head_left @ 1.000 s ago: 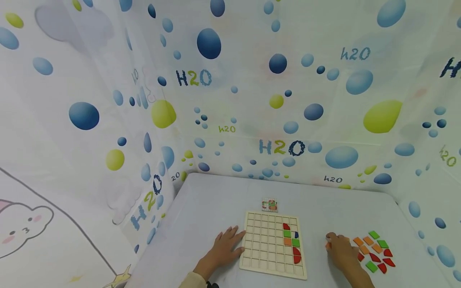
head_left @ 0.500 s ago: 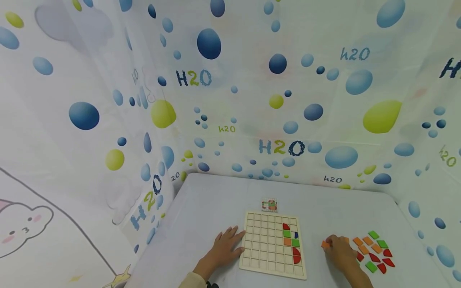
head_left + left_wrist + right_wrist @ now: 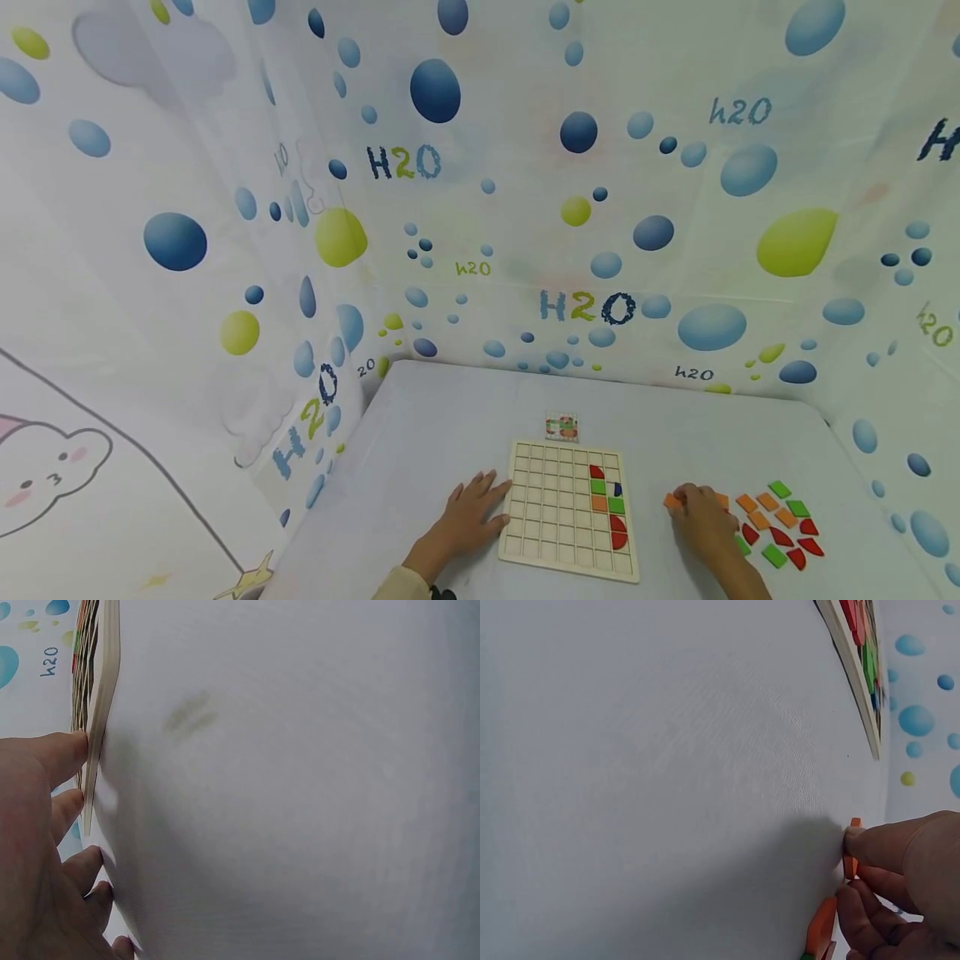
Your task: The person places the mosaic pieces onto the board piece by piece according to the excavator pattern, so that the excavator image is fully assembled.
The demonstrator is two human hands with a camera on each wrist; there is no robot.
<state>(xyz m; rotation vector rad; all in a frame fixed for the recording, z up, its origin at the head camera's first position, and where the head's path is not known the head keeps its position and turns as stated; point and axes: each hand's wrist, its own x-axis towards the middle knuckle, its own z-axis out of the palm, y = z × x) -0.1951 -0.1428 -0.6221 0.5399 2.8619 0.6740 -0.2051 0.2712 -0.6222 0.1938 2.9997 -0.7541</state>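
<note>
A pale wooden grid board lies on the table in the head view, with red, green, orange and blue tiles in several cells at its right. My left hand rests against its left edge, fingers spread and straight; in the left wrist view fingertips touch the board's side. To the right of the board, my right hand pinches an orange tile between thumb and finger. Beside that hand, another orange tile shows in the right wrist view. My palm hides part of the table under it.
Several loose orange, green and red tiles lie scattered right of my right hand. A small patterned card lies just behind the board. Printed curtains rise behind the table and at both sides.
My right hand has shifted slightly left with the orange tile, which sticks out further past the fingers. A green tile beside the hand has come into view. The left hand has not moved.
</note>
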